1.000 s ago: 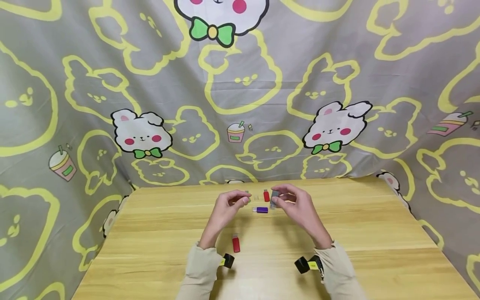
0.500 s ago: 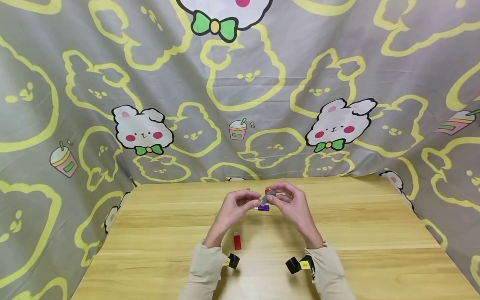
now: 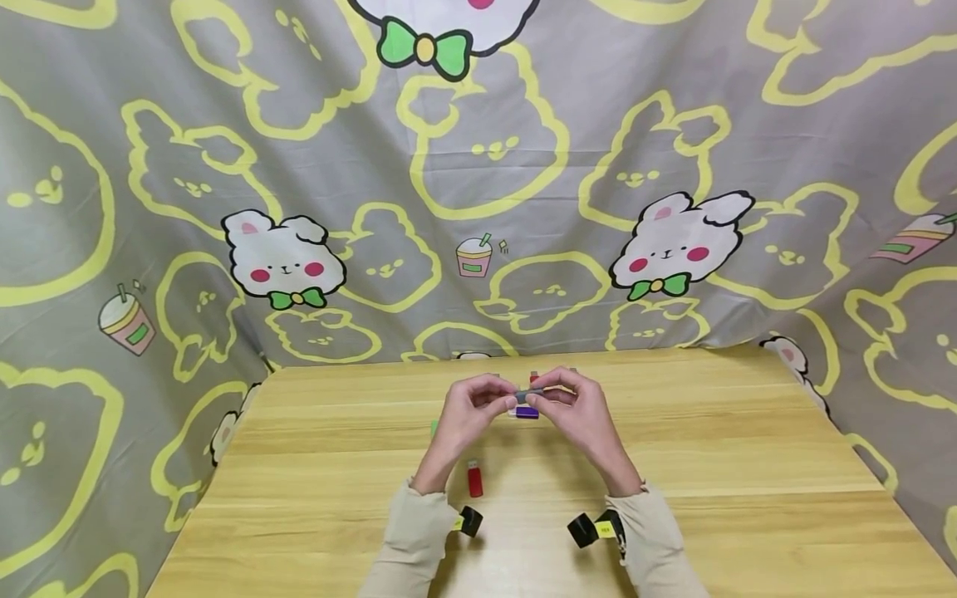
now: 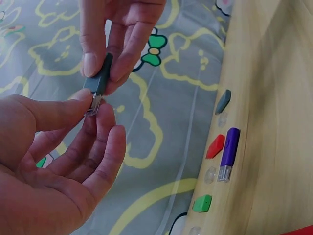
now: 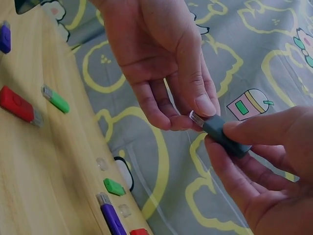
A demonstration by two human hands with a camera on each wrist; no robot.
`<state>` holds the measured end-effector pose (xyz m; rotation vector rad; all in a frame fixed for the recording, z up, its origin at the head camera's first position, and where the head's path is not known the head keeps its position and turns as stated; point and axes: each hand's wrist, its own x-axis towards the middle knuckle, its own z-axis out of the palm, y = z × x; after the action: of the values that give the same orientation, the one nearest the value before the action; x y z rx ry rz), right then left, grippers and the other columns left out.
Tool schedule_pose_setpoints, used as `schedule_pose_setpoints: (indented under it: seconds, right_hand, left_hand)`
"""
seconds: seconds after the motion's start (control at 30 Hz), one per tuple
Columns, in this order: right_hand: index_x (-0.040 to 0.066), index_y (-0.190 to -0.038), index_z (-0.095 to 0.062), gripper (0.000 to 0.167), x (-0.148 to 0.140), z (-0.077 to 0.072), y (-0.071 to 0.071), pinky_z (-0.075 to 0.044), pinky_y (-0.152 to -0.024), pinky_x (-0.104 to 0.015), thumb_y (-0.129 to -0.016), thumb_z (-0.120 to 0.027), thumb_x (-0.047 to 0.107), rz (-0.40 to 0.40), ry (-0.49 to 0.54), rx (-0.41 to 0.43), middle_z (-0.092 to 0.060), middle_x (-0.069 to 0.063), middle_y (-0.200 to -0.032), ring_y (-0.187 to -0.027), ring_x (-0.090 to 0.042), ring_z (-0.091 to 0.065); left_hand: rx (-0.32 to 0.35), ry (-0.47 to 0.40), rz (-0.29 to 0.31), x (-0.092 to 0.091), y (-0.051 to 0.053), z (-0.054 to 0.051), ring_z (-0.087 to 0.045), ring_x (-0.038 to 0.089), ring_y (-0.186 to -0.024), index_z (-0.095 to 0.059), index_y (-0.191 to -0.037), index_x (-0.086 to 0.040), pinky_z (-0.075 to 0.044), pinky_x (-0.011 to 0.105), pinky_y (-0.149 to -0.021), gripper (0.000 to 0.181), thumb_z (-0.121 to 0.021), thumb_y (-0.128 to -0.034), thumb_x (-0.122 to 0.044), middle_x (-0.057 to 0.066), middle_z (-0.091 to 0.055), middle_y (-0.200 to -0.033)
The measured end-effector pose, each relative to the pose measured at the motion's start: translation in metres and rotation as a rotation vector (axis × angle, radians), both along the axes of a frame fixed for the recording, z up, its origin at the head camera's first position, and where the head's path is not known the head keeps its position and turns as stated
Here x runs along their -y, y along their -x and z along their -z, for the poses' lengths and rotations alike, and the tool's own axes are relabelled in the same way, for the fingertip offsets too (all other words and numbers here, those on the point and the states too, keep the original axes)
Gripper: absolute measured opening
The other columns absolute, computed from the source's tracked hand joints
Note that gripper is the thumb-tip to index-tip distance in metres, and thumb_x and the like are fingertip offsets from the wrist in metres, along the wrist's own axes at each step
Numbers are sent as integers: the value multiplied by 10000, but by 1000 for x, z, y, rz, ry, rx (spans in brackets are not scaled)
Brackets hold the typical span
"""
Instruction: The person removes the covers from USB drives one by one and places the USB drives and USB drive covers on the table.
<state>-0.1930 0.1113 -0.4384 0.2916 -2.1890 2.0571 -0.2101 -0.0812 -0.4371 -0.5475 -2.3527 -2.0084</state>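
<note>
A dark grey USB stick (image 4: 99,81) with a see-through end is held up between both hands, above the far part of the table. My right hand (image 3: 574,407) pinches its dark body between thumb and fingers. At the see-through end, the thumb and fingertips of my left hand (image 3: 473,407) grip it; in the right wrist view that end of the stick (image 5: 222,136) points toward the left thumb. Just beyond and below the hands lies a purple USB stick (image 3: 527,413), partly covered in the head view.
Nearer on the wooden table (image 3: 299,482) lies a red USB stick (image 3: 474,479), with a green one (image 5: 56,99) close by. Along the far edge sit a green piece (image 4: 202,203), a red piece (image 4: 215,147), a dark grey piece (image 4: 223,102) and small clear pieces (image 5: 101,164). A patterned curtain hangs behind.
The hands have come together: the left moved right to meet the grey stick, which the right hand brought left and turned from upright to nearly level. The left fingers now grip its end.
</note>
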Motion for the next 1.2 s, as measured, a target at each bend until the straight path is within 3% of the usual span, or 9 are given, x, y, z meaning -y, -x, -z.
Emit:
schedule_pose_setpoints:
  seconds: [0.27,0.47,0.53,0.77,1.0,1.2]
  right_hand:
    - [32,-923,-757,124,4,1,0,-617,-749,-269,-838,-825,-30,53,-240,-84,-736,-106,-962,-883,-242,-738]
    - [52,-895,-759,129,6,1,1,-613,-708,-262,-826,-839,-21,52,-301,-86,-748,-83,-907,-815,-214,-737]
    - [52,-904,-765,121,6,1,0,-609,-696,-254,-833,-835,-15,43,-310,-74,-752,-86,-909,-802,-206,-738]
    - [45,-935,-779,87,3,0,0,-595,-678,-226,-863,-819,18,7,-330,-53,-759,-95,-929,-778,-186,-735]
    - [38,-934,-773,69,-2,0,0,-593,-684,-223,-877,-805,15,-22,-322,-65,-750,-86,-922,-784,-182,-730]
    - [42,-936,-774,73,-6,0,0,-600,-683,-241,-876,-807,17,-44,-325,-76,-749,-79,-915,-773,-164,-721]
  left_hand:
    - [-21,31,-31,0,-2,1,-694,271,-864,-764,-972,23,-566,190,-749,75,-761,-897,18,164,-725,-979]
    - [-22,71,-34,1,-3,1,-694,341,-901,-755,-981,53,-570,217,-765,78,-742,-905,44,198,-728,-1019]
    - [-20,85,-24,1,-4,-2,-693,379,-910,-744,-981,83,-578,231,-772,81,-733,-902,68,226,-724,-1034]
    - [-23,86,7,0,-19,-30,-692,411,-888,-729,-955,118,-555,191,-737,58,-716,-902,98,264,-717,-1014]
    - [-7,110,-21,1,-1,2,-705,322,-860,-772,-956,40,-533,184,-701,60,-756,-900,31,191,-744,-1001]
    - [-13,127,-26,2,0,1,-701,207,-823,-788,-959,-12,-558,213,-705,56,-768,-907,-20,123,-759,-992]
